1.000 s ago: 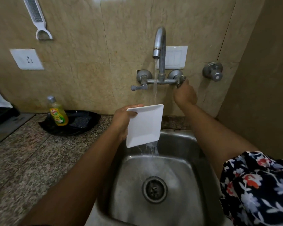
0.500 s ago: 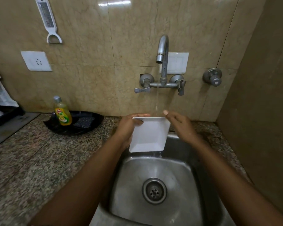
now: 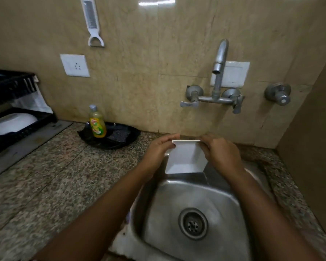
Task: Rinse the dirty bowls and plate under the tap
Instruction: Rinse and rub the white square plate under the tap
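1. The left hand (image 3: 158, 151) grips the left edge of a square white plate (image 3: 185, 159), thumb curled over its top corner.
2. The right hand (image 3: 219, 153) pinches the plate's right edge, fingers bent round the rim.
3. The plate is held tilted, its top edge away from the person, over the back rim of the steel sink (image 3: 222, 200), below and left of the tap spout.
4. The wall tap (image 3: 217, 72) stands above; no stream shows from it.
5. The drain (image 3: 193, 224) sits in the sink's bottom.
6. On the granite desk (image 3: 60, 176), left of the sink, a dish soap bottle (image 3: 97, 122) stands on a black tray (image 3: 124, 142).
7. Far left, a black dish rack (image 3: 13, 91) holds a white bowl (image 3: 12, 123).
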